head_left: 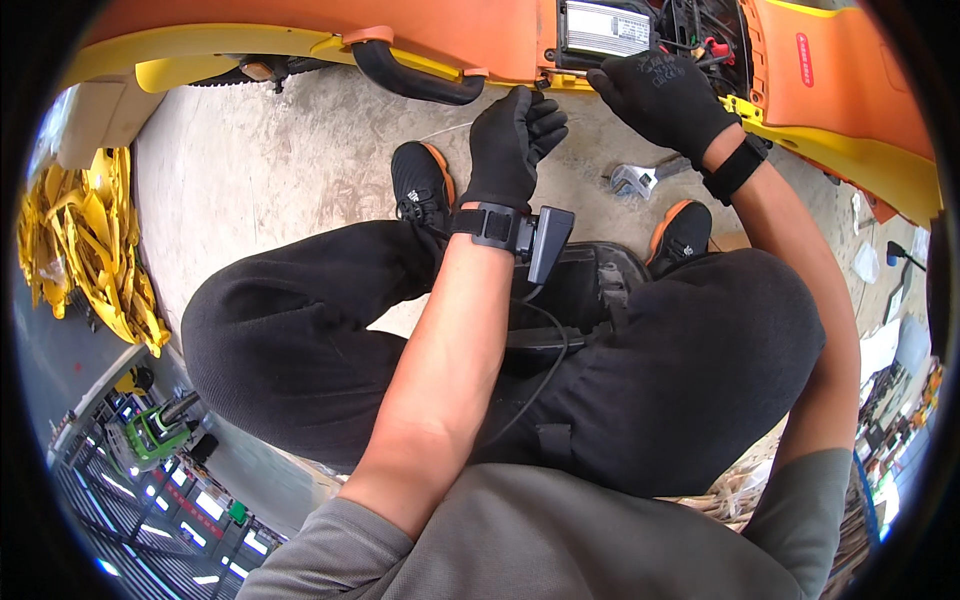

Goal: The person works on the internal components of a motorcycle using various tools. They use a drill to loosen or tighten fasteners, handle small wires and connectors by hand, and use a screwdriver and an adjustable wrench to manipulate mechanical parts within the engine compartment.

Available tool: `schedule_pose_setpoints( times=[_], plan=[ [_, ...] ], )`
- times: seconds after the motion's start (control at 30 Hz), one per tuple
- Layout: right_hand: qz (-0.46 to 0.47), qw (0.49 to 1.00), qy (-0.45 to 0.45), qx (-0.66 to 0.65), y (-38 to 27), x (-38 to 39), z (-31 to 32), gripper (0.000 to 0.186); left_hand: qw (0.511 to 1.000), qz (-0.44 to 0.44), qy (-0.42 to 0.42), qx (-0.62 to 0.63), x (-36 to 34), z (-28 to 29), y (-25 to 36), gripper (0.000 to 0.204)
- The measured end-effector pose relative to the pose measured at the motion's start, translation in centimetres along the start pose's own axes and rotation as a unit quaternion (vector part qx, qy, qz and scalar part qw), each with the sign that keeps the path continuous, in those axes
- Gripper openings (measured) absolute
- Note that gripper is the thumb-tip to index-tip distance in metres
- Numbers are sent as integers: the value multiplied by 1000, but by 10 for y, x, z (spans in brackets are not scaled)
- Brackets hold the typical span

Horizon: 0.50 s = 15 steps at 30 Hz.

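At the top, an orange and yellow vehicle body point(515, 40) has an open compartment holding a silver boxed unit point(605, 27), dark cables and red connectors point(716, 48). My black-gloved right hand point(655, 100) is curled at the compartment's lower edge, by a thin metal piece; what its fingers grip is hidden. My black-gloved left hand point(510, 135) is just below the body, right of a black curved handle point(405, 80), fingers curled near a small dark fitting; what they hold is unclear. An adjustable wrench point(635, 178) lies on the concrete floor below my right hand.
A heap of yellow panels point(85, 245) and cardboard point(115, 115) lie at left, with a green power tool point(160, 430) lower down. My legs and shoes sit between me and the vehicle. Papers point(880, 345) and assorted items line the right side.
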State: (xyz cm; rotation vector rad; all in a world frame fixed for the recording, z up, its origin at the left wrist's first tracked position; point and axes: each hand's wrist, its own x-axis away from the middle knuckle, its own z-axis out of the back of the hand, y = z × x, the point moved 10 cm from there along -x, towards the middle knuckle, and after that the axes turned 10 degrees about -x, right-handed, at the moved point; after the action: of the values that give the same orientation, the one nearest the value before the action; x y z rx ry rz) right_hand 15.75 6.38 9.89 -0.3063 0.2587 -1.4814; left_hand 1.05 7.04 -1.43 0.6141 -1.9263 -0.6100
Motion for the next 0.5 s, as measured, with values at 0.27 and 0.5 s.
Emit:
schedule_pose_setpoints(
  times=[0.27,0.5],
  plan=[
    [8,1000,-20,-13,-8,-1,-4,32,998,-27,-41,-29,-4,-15,6,26],
    [27,999,-24,-39,-3,0,-10,35,995,-77,27,-48,-11,-10,3,13]
  ],
)
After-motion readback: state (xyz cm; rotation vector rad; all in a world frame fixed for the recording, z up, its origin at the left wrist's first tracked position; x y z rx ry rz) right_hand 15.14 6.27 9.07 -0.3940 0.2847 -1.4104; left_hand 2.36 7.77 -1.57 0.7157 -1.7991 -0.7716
